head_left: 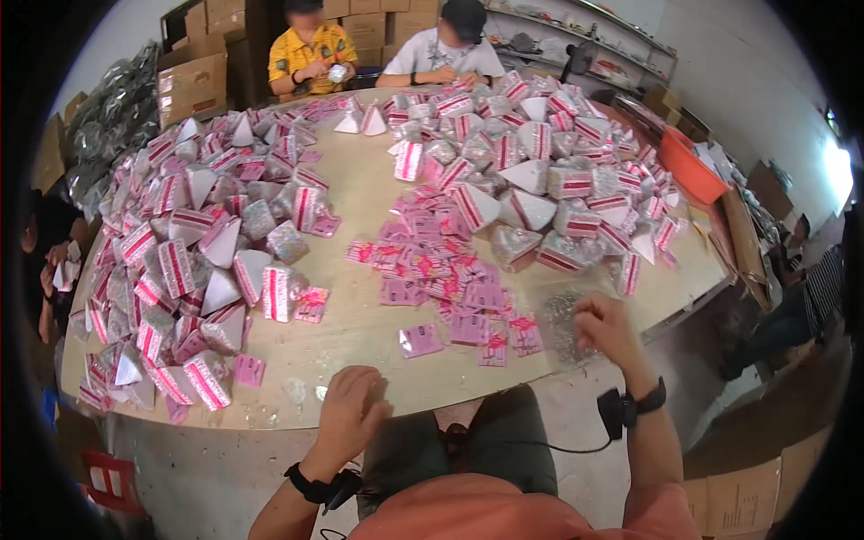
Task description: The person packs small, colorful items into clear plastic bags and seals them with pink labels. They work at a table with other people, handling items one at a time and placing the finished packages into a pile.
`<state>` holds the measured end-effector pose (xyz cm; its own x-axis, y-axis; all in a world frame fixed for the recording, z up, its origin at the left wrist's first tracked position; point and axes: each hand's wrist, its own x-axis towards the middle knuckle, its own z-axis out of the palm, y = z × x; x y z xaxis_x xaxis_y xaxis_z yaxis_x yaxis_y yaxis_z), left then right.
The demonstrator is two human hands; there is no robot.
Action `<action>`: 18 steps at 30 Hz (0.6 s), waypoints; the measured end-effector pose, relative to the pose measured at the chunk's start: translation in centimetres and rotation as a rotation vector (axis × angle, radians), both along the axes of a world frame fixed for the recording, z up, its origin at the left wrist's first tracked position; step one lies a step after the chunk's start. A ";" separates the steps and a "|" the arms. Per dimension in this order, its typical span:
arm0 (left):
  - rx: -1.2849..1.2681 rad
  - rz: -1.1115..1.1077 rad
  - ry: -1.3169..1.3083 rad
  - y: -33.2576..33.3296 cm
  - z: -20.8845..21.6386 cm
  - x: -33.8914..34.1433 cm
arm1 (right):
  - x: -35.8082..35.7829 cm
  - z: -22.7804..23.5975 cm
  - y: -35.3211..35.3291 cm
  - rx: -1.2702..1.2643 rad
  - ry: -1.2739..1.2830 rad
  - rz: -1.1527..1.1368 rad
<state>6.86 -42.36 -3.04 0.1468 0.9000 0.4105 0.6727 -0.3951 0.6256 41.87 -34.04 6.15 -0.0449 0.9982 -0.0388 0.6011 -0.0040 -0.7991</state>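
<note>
My left hand (353,409) hovers at the near table edge, its fingers loosely stretched, thumb apart, holding nothing visible. My right hand (608,331) is curled, its fingertips drawn together beside a pile of tiny greyish pieces (565,326) at the right of the table. Whatever those fingers may grip is too small or hidden to make out. Between and beyond my hands lie many pink printed packets (441,261), with a single packet (420,340) nearest me. A large heap of clear-wrapped, wedge-shaped packages (540,180) with pink bands rises behind them. Another heap of wedge packages (180,270) covers the left side.
Two people (310,54) work across the table (346,180), one holding a small whitish thing. Another person is at the far left edge, and others are at the right. An orange tub (691,166) stands at the right. Cardboard boxes (192,83) and shelves (576,40) line the back.
</note>
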 end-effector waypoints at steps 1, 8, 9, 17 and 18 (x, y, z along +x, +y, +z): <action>0.016 0.010 0.024 0.1 -0.2 0.4 | 1.5 -0.5 0.7 0.034 -0.125 -0.035; 0.035 0.008 0.105 0.4 -1.0 1.0 | 4.5 -6.0 3.1 0.303 -0.635 0.190; 0.033 0.034 0.100 0.2 -1.4 0.9 | 4.2 -7.3 3.7 0.382 -0.646 0.210; -0.061 -0.113 0.256 2.3 -0.9 3.4 | 3.4 -8.1 5.3 0.312 -0.658 0.218; -0.062 -0.133 0.263 2.6 -0.8 3.8 | 3.6 -7.9 5.3 0.339 -0.628 0.213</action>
